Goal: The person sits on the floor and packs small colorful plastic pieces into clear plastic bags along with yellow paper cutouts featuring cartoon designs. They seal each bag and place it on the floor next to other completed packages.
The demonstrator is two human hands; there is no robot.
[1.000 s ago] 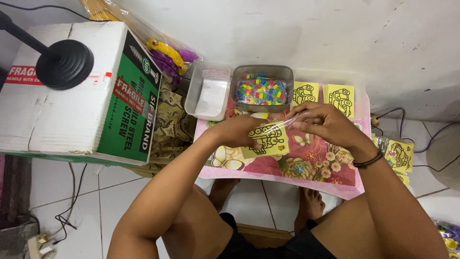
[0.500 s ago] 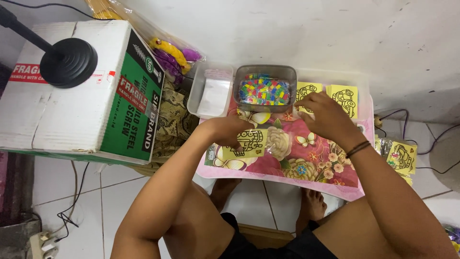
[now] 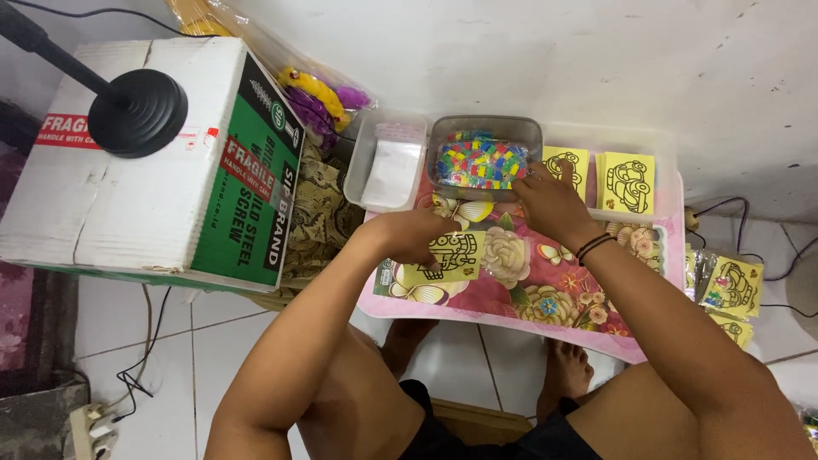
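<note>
**Card pinned, other hand at the bead tub**

Left hand (image 3: 417,238) lies flat on a yellow picture card (image 3: 452,258), fingers pressing it to the floral worktop (image 3: 511,294), probably to keep it from sliding. Right hand (image 3: 550,200) reaches to the rim of the tub of coloured pieces (image 3: 481,158); its fingers curl, and whether they pinch anything cannot be told. More cards (image 3: 626,183) stand stacked just beyond (within easy reach). White tiled floor, cardboard box (image 3: 153,170) alongside.

Upper left of the frame, a lamp base (image 3: 138,112) sits on a cardboard box (image 3: 153,162). Right of it, two tubs (image 3: 388,166) (image 3: 484,158) stand side by side on the surface (image 3: 511,298); a card (image 3: 452,257) lies below them.
</note>
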